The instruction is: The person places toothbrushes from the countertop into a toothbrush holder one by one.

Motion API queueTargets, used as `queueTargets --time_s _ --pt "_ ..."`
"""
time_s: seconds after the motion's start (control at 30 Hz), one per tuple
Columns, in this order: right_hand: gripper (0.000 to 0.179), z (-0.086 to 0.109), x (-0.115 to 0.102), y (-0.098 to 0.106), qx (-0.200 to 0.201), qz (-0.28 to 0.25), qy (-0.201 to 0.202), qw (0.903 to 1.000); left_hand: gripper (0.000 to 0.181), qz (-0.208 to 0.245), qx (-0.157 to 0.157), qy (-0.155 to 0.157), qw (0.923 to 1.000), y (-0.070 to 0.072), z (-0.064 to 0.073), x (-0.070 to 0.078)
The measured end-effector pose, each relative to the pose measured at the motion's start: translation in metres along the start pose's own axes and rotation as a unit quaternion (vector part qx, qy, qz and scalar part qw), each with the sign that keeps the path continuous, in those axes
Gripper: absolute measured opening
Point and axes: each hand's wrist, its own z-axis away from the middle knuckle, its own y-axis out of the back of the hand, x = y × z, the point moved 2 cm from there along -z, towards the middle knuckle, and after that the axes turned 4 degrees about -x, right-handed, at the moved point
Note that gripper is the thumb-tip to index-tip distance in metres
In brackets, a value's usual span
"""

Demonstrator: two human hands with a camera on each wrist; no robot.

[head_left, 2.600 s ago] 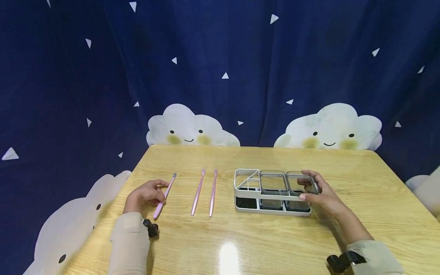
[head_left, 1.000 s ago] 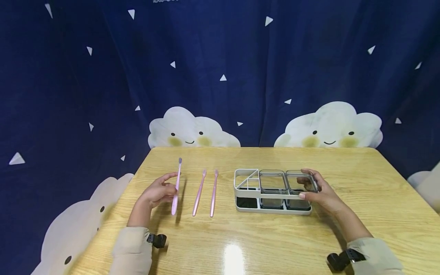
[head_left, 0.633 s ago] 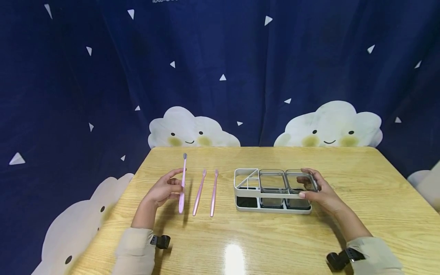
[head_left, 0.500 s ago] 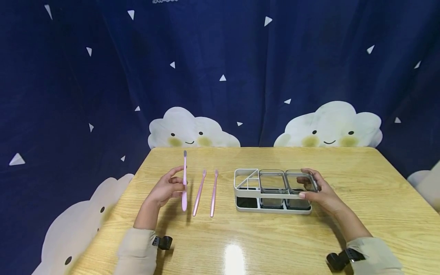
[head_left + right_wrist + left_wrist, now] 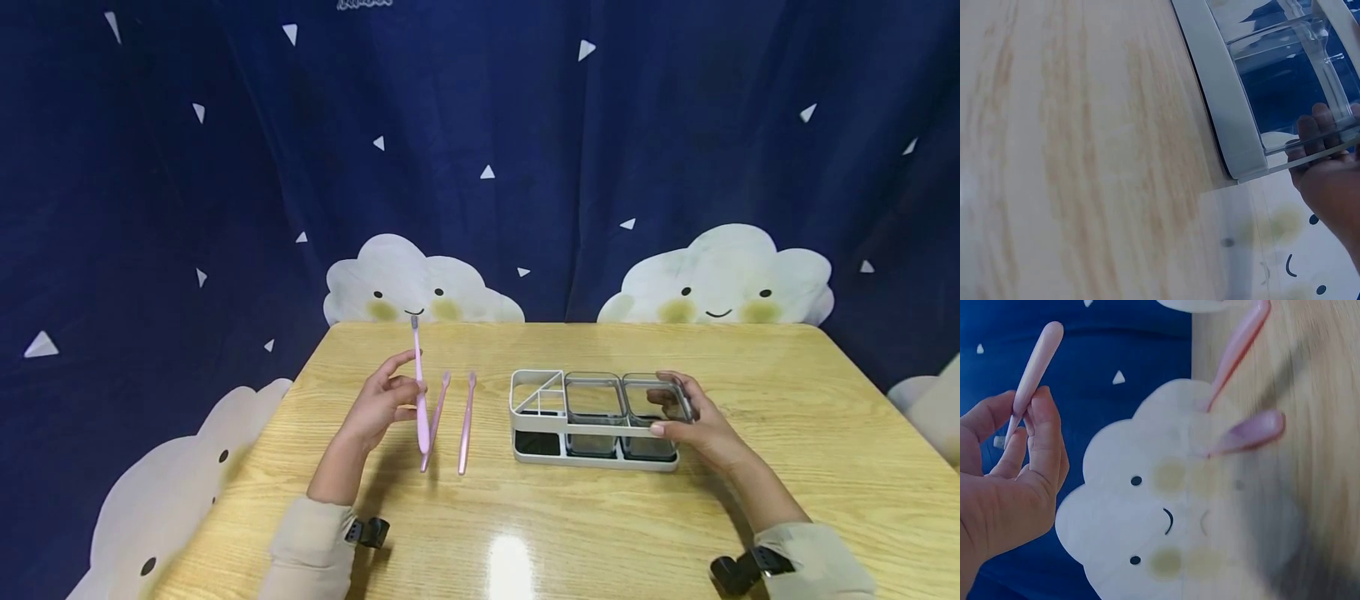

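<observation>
Beige-sleeved, the left hand [image 5: 378,408] pinches a lilac toothbrush [image 5: 422,417], bristle end up, left of centre in the head view. Next, two pink toothbrushes [image 5: 467,425] lie on the wooden table [image 5: 600,533]. Right of centre stands a white rack [image 5: 540,422] holding two clear cups [image 5: 592,445], its right end gripped by the right hand [image 5: 708,429].

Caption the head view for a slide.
Left hand holds a toothbrush above the table where two more toothbrushes lie; right hand grips the holder by its end.

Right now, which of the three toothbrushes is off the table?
The lifted toothbrush, pinched in the left hand, is off the table; the other two toothbrushes lie on it.
</observation>
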Motion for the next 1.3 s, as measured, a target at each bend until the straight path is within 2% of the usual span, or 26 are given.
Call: queueTargets --time_s 0.37,0.53,0.73,1.07,1.3 --pt "0.072 0.0 0.0 0.0 0.0 0.004 0.005 1.0 0.045 0.018 -0.007 -0.039 0.999 -0.029 -0.003 0.017" --pt "0.073 0.0 0.0 0.001 0.001 0.007 -0.003 1.0 0.043 0.026 0.0 -0.058 0.998 -0.041 -0.007 0.023" --pt "0.073 0.001 0.001 0.001 0.005 0.017 -0.007 0.9998 0.038 0.055 0.011 -0.098 0.9937 -0.057 -0.011 0.033" --pt "0.073 0.0 0.003 -0.005 0.002 0.015 -0.003 0.9999 0.03 0.078 0.025 -0.154 0.9846 -0.072 -0.011 0.047" --pt "0.074 0.001 0.001 -0.001 0.003 0.016 -0.02 0.9997 0.025 0.082 0.039 -0.172 0.9809 -0.091 -0.014 0.052"
